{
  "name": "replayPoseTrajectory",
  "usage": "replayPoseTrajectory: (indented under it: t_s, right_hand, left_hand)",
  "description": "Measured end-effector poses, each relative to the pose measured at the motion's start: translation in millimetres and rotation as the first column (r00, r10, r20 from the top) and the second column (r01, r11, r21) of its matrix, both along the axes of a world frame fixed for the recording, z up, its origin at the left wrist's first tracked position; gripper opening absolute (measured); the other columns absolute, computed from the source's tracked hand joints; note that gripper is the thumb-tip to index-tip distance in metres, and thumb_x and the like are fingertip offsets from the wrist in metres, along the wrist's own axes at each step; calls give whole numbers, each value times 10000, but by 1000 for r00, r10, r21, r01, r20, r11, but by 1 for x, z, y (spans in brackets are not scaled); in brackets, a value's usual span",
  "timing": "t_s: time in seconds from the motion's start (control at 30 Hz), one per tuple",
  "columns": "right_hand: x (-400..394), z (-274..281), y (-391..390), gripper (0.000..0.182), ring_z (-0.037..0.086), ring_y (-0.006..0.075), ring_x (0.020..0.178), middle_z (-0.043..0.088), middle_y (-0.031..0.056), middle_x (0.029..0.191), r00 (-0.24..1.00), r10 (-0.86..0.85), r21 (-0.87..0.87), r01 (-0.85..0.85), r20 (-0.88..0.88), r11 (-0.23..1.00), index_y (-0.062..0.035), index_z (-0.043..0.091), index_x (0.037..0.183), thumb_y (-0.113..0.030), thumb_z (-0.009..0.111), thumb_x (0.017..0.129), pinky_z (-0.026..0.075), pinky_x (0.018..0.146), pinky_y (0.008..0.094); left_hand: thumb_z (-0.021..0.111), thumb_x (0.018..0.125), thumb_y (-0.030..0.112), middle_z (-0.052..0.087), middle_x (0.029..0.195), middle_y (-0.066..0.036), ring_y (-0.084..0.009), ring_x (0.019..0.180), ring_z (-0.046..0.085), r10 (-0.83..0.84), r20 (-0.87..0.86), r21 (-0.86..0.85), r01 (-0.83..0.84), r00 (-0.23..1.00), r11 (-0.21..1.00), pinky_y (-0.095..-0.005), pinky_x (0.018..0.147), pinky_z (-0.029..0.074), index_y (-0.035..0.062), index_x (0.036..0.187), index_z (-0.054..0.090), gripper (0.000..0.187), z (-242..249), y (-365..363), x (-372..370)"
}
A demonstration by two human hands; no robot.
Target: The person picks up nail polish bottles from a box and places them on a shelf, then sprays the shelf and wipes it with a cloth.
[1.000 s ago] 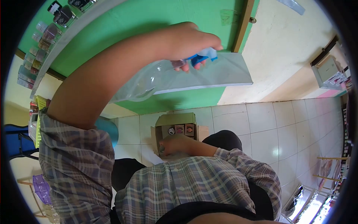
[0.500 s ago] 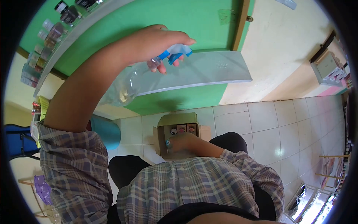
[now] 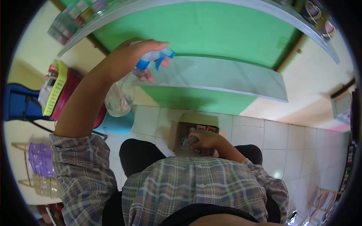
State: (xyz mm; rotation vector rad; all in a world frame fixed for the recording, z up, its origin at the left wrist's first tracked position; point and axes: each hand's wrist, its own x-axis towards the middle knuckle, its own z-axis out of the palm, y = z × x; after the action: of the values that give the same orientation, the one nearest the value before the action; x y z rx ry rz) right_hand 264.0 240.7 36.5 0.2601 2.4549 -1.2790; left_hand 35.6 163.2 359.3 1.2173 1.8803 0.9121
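My left hand (image 3: 141, 60) is raised in front of the lower shelf, wrapped round the neck and blue-and-white trigger head of a spray bottle (image 3: 121, 98). The bottle's clear body hangs tilted below my wrist, partly hidden by my forearm. Down between my knees, my right hand (image 3: 205, 140) is closed inside an open cardboard box (image 3: 176, 132) on the floor. A small greyish thing with a pale blue part shows at its fingers, too blurred to name. Several small packs with round fronts (image 3: 201, 128) stand along the far side of the box.
A grey shelf (image 3: 226, 77) runs along the green wall, with an upper shelf (image 3: 181, 5) holding bottles at left and heart-marked packs at right. At left are a blue bucket (image 3: 118, 124), a yellow basket (image 3: 56, 88), a blue chair (image 3: 22, 101) and purple containers (image 3: 41, 160).
My view has shifted, bringing more of the upper shelf into sight. My left hand still holds the spray bottle, now hanging more upright. Inside the box, a greyish thing now shows at my right fingers.
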Motion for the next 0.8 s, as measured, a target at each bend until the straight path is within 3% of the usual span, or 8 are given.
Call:
replayPoseTrajectory:
  t_s: [0.03, 0.1, 0.13, 0.2, 0.37, 0.47, 0.67, 0.8]
  right_hand:
    - [0, 9, 1, 542, 592, 328, 1113, 628, 169, 1184, 1000, 24, 0, -24, -9, 1000, -95, 567, 1242, -390, 703, 808, 460, 932, 421]
    - [-7, 26, -2, 484, 601, 243, 1033, 635, 109, 1096, 941, -164, -289, 76, -295, 954, -97, 564, 1203, -268, 752, 791, 457, 913, 360]
    - [-8, 40, -2, 484, 601, 243, 1033, 635, 109, 1096, 943, -143, -290, 53, -301, 956, -97, 564, 1203, -268, 752, 791, 457, 913, 360]
    - [-12, 65, -3, 465, 572, 220, 1062, 617, 95, 1109, 907, -357, -486, 213, -224, 848, -95, 568, 1186, -230, 765, 788, 440, 925, 339]
    - [-33, 80, -9, 455, 563, 158, 1022, 609, 43, 1079, 891, -364, -460, 212, -271, 862, -96, 563, 1196, -179, 751, 790, 435, 915, 304]
    - [-35, 85, -14, 456, 550, 157, 1051, 594, 49, 1114, 913, -312, -439, 175, -263, 881, -91, 559, 1204, -172, 744, 795, 425, 928, 301]
    - [-52, 88, -26, 471, 534, 158, 1083, 575, 57, 1153, 911, -365, -549, 209, -190, 809, -86, 553, 1223, -182, 736, 800, 416, 946, 301]
    - [-53, 91, -30, 479, 544, 160, 1065, 587, 48, 1132, 897, -434, -623, 293, -83, 725, -78, 548, 1239, -178, 730, 808, 426, 941, 302]
  left_hand:
    - [546, 904, 449, 684, 947, -116, -226, 588, 655, 37, 6, 7, -37, 999, 999, -283, 568, 500, -6, 1123, 621, 511, 0, -14, -12]
    - [554, 900, 437, 687, 966, -121, -231, 606, 659, 163, -36, -5, -163, 986, 987, -301, 583, 510, -7, 1141, 616, 509, 0, -42, -30]
    - [571, 890, 440, 684, 948, -120, -222, 596, 647, 182, -64, 33, -181, 981, 983, -300, 576, 507, -12, 1122, 618, 510, -6, -53, -41]
    - [588, 880, 444, 681, 930, -118, -214, 586, 635, 215, -94, 67, -209, 972, 976, -299, 570, 505, -17, 1102, 619, 512, -14, -68, -59]
    - [612, 866, 432, 647, 780, -91, -174, 587, 581, 365, 44, -96, -359, 930, 928, -275, 521, 469, 8, 1033, 631, 456, -36, -70, -118]
    - [598, 873, 436, 644, 763, -85, -166, 606, 581, 402, -23, -171, -400, 915, 900, -278, 522, 463, 24, 1020, 637, 440, -43, -76, -134]
    - [560, 896, 458, 645, 771, -79, -161, 565, 564, 581, 34, 70, -582, 813, 810, -270, 521, 452, 26, 984, 634, 447, -41, -105, -137]
    - [558, 890, 477, 640, 748, -76, -156, 548, 559, 598, 24, -12, -598, 801, 801, -275, 510, 450, 25, 958, 633, 463, -45, -115, -159]
